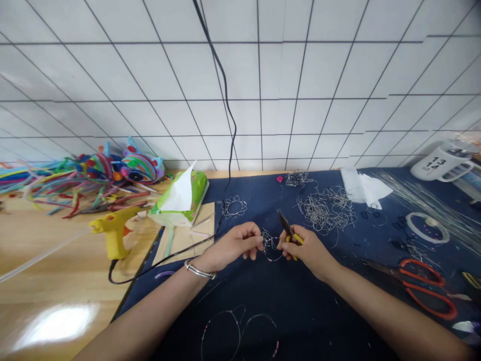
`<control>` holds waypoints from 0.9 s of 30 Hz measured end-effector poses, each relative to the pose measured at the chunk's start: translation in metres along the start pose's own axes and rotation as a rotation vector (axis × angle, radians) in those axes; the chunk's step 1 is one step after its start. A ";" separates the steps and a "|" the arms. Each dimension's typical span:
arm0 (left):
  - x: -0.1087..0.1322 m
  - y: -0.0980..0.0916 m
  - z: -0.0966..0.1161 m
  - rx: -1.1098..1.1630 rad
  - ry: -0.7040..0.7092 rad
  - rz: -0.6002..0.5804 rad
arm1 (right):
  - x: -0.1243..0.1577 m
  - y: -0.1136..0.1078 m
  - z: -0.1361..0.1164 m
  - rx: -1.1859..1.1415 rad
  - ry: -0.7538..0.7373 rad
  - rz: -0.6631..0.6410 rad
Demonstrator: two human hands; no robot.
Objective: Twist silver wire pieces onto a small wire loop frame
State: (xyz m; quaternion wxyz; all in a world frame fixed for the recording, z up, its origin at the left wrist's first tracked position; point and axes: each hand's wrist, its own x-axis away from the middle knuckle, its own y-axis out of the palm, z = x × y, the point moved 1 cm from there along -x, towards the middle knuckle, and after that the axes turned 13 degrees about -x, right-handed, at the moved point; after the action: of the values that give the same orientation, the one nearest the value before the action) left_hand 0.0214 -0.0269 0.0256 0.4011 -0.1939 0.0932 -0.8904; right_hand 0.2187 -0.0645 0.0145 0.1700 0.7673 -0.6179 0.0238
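Left hand (235, 246), fingers closed, pinches one edge of a small wire piece (271, 245) held just above the blue cloth (263, 296); right hand (306, 249) grips yellow-handled pliers (287, 231) at its other edge. The wire appears light, springy and easily bent, so it is best held close to the working point.

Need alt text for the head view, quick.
The left hand and right hand hold a wire piece over a blue cloth; the right also grips pliers. Nearby lie wire tangles, scissors, a mug and a glue gun.
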 end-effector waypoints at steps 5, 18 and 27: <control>-0.001 0.000 -0.002 0.085 -0.008 0.008 | -0.002 -0.003 0.004 -0.107 0.008 0.012; -0.004 0.000 -0.006 0.135 -0.009 0.082 | -0.004 -0.007 0.002 -0.294 0.003 0.022; -0.005 0.019 -0.013 0.523 -0.069 -0.054 | -0.002 -0.003 -0.004 -0.333 -0.004 -0.067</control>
State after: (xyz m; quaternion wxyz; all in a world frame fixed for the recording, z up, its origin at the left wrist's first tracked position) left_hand 0.0321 -0.0354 0.0066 0.4165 -0.1161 -0.1592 -0.8876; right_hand 0.2220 -0.0605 0.0168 0.2944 0.7486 -0.5877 -0.0861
